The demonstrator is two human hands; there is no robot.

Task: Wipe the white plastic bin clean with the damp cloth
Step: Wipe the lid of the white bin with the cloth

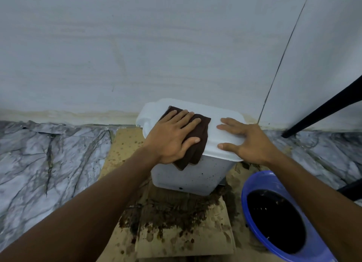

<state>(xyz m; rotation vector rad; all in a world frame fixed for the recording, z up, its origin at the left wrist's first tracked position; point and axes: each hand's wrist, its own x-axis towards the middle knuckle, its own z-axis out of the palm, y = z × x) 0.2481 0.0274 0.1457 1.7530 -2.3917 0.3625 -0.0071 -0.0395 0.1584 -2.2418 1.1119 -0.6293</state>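
Bin (188, 175) on the floor (58, 154), straight ahead. Left hand (172, 136), flat, presses the cloth (197, 142) on the left half of the lid (215, 112). Right hand (246, 142), spread flat, rests on the bare right half, along the lid's long axis.

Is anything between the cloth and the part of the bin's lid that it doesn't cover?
Yes. The left hand presses the brown cloth flat on the lid of the white plastic bin, and the right hand rests flat on the lid's right part, in the cloth's way. Nothing else lies on the lid.
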